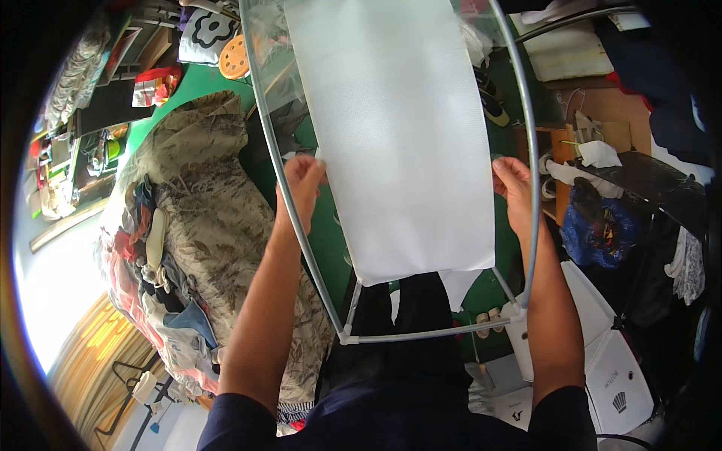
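A long white sheet (406, 143) with a finely textured surface hangs in front of me, its near edge slightly curved. My left hand (299, 186) pinches its left edge between thumb and fingers. On the opposite edge my right hand (515, 188) has a similar pinch, with the fingertips partly hidden by the sheet's side. Around the sheet runs a frame of grey tubes (531, 143), joined by white corner connectors (347, 336). Both forearms reach in past the frame's side tubes. Clear plastic film (272, 64) covers part of the frame's far end.
A bed with a patterned brown cover (214, 203) lies on the left, with piled clothes (177, 316) along it. White boxes (617, 376) stand at the lower right. A dark shelf (639, 184) and a blue bag (598, 229) are farther right. A round stool (234, 57) stands on the green floor.
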`<state>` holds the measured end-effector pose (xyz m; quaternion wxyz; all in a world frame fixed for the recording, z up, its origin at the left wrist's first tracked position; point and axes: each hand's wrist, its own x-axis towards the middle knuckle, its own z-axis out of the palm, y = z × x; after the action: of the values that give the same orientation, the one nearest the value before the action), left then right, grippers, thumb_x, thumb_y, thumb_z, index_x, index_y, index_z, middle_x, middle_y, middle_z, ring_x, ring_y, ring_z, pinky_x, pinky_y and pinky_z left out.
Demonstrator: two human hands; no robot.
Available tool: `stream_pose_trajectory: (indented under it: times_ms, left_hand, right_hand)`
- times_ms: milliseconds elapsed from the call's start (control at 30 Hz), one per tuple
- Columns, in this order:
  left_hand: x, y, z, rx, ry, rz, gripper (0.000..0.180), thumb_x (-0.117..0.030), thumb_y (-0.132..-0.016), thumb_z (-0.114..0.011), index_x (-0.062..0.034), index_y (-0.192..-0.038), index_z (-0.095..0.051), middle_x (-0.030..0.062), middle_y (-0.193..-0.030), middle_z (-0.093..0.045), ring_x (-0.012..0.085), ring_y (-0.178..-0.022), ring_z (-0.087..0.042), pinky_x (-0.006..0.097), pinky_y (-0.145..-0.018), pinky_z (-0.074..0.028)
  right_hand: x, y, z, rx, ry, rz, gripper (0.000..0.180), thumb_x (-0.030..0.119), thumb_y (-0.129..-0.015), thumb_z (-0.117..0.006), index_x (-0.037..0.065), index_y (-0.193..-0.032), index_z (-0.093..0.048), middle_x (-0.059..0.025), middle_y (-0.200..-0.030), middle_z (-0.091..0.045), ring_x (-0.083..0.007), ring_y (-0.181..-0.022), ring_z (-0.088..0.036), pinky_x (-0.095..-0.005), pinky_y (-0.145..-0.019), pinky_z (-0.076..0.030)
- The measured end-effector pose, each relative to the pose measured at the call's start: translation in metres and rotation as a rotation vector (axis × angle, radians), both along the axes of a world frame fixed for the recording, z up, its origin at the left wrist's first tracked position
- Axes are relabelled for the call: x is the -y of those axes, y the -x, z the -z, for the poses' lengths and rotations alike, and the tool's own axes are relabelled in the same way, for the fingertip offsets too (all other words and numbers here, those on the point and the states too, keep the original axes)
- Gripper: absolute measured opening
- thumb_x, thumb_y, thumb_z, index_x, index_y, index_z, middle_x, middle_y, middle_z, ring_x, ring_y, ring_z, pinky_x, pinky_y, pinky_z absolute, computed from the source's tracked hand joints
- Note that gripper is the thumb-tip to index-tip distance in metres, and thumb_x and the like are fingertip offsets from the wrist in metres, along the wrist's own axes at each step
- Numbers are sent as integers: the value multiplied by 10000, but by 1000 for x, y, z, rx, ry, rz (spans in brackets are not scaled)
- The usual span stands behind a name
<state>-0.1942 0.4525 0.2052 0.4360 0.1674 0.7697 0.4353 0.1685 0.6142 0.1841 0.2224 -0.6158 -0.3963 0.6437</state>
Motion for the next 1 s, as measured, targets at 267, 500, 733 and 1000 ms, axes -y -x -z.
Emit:
stream_pose_trajectory:
  times_ms: [267, 500, 733, 1000]
  left_hand:
    - [-78, 43, 6, -76, -85, -63, 246, -295, -1033, -690, -55, -1067, -647, -3, -878, -659, 71, -760, -548, 253, -694, -432]
    - [-98, 50, 16, 4, -119, -138, 201, -256, -1045, -673, -62, -998, -653, -16, -816, -618, 77, -708, -510, 269, -661, -420]
    - [-107, 56, 24, -7, -111, -171, 184, -251, -1053, -661, -78, -991, -658, -17, -807, -629, 84, -691, -522, 271, -662, -424]
    - [-105, 61, 33, 148, -184, -250, 176, -242, -1079, -623, -76, -1029, -650, 0, -892, -665, 97, -755, -586, 277, -707, -475]
  right_hand:
    - [0, -1, 5, -31, -38, -21, 259, 278, -1023, -725, 25, -1076, -719, -1, -876, -697, -70, -763, -586, -223, -697, -462]
    - [0, -1, 2, -13, -18, -45, 201, 273, -1040, -702, 82, -1099, -725, 16, -918, -725, -71, -819, -633, -251, -775, -507]
    - [-2, -6, 7, -12, -5, -73, 166, 259, -1046, -695, 109, -1106, -730, 28, -947, -736, -72, -850, -653, -258, -804, -524]
    - [2, -2, 4, -70, 6, -26, 152, 245, -1051, -687, 113, -1111, -732, 19, -949, -735, -87, -854, -654, -267, -811, -527]
